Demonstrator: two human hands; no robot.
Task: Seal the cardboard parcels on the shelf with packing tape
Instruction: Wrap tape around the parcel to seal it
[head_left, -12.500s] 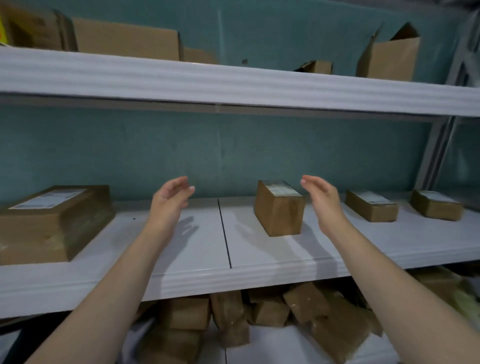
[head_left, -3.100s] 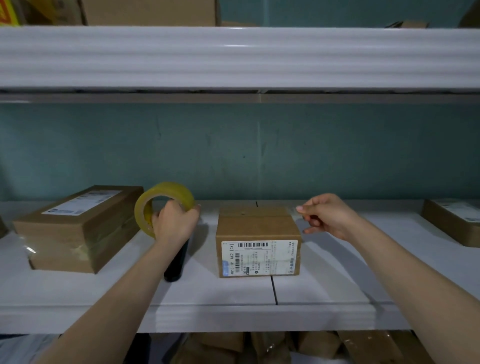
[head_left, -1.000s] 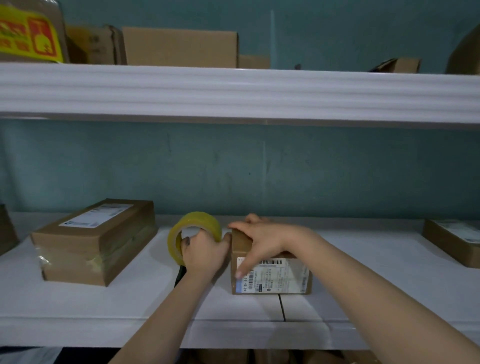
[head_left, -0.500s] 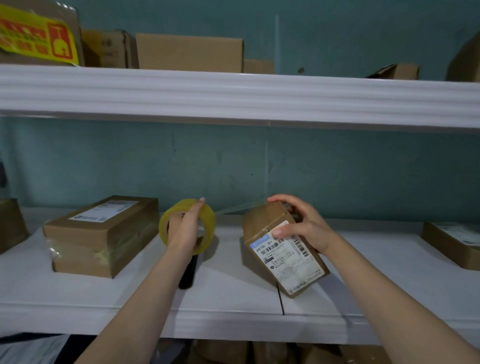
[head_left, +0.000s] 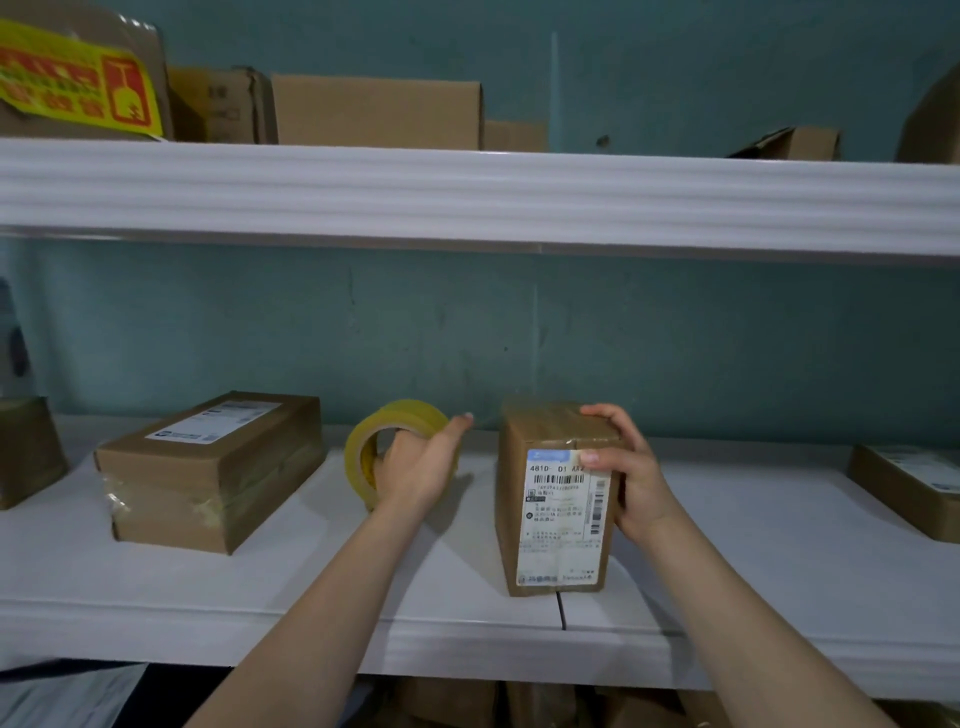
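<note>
A small cardboard parcel (head_left: 556, 525) stands on end on the white shelf (head_left: 322, 587), its shipping label facing me. My right hand (head_left: 631, 478) grips its upper right side, thumb on the label and fingers over the top. My left hand (head_left: 421, 467) holds a yellowish roll of packing tape (head_left: 371, 447) just left of the parcel. A thin clear strip of tape runs from the roll to the parcel's top. The dispenser's handle is hidden behind my hand.
A larger taped parcel (head_left: 213, 467) lies at the left, another box (head_left: 26, 452) at the far left edge, and a flat parcel (head_left: 909, 488) at the far right. The upper shelf (head_left: 467, 192) holds several cartons. More boxes lie below the shelf.
The parcel, tilted half a second ago, now stands upright on its end. My right hand has shifted to its upper right side. The tape roll stays beside it in my left hand.
</note>
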